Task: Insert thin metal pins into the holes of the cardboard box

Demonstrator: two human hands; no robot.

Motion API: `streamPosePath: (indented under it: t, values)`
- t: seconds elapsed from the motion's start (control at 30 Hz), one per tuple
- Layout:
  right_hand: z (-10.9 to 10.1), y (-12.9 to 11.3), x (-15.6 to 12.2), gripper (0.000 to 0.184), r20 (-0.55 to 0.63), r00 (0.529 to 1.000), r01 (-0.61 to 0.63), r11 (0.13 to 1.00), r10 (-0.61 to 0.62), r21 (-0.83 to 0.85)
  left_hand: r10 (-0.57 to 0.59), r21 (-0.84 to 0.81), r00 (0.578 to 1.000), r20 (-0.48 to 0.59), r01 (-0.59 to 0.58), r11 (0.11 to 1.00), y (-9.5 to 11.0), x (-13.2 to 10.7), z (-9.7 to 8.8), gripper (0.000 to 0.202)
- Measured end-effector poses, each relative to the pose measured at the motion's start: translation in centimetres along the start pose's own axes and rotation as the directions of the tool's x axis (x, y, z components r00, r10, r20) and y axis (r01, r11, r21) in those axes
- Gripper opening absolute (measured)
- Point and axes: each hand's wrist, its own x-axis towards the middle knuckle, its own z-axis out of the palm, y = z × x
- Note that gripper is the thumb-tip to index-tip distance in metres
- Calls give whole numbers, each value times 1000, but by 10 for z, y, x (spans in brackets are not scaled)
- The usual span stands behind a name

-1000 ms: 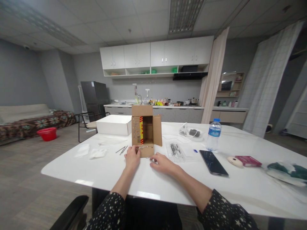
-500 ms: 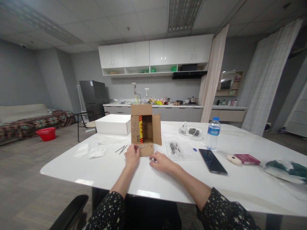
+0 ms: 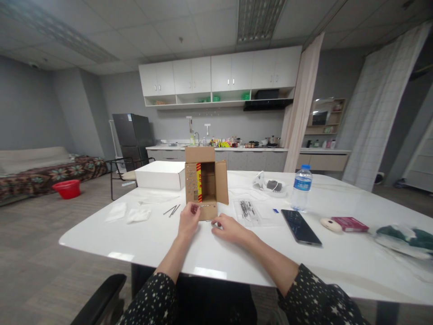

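Observation:
An opened cardboard box (image 3: 191, 180) stands upright on the white table, its hollow side facing me. Its lower flap (image 3: 208, 212) lies toward me with a row of tiny pale pieces on it, and more small specks dot the left panel. At the flap's left edge, my left hand (image 3: 189, 220) has thumb and fingers pinched together; whatever is between them is too small to make out. My right hand (image 3: 229, 228) rests on the table just right of the flap, fingers closed on a thin metal rod (image 3: 208, 220) whose end pokes out to the left.
Thin dark rods (image 3: 174, 210) and white tissues (image 3: 138, 215) lie left. Behind is a white box (image 3: 159, 175). Rightward are a clear packet of small dark pieces (image 3: 248, 210), a phone (image 3: 300, 227), a water bottle (image 3: 302, 187), a maroon box (image 3: 350, 224) and a bag (image 3: 404, 239).
My left hand has lifted slightly and shifted a little right, its fingers now more pinched over the flap's left edge. My right hand stays nearly still. The view has shifted slightly.

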Motion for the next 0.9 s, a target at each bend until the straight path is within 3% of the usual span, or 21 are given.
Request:
streamPosePath:
  t: [0.2,0.47,0.9]
  values:
    - [0,1,1,32,-2,1000,3,1000,-3,1,69,12,997,44,-70,998,-2,-2,3,10]
    - [2,2,1,30,-8,1000,19,1000,-19,6,57,1,950,306,-60,998,-7,-4,8,12]
    - [5,5,4,31,-10,1000,22,999,-22,-32,126,125,890,438,-200,972,-11,-3,10,15]
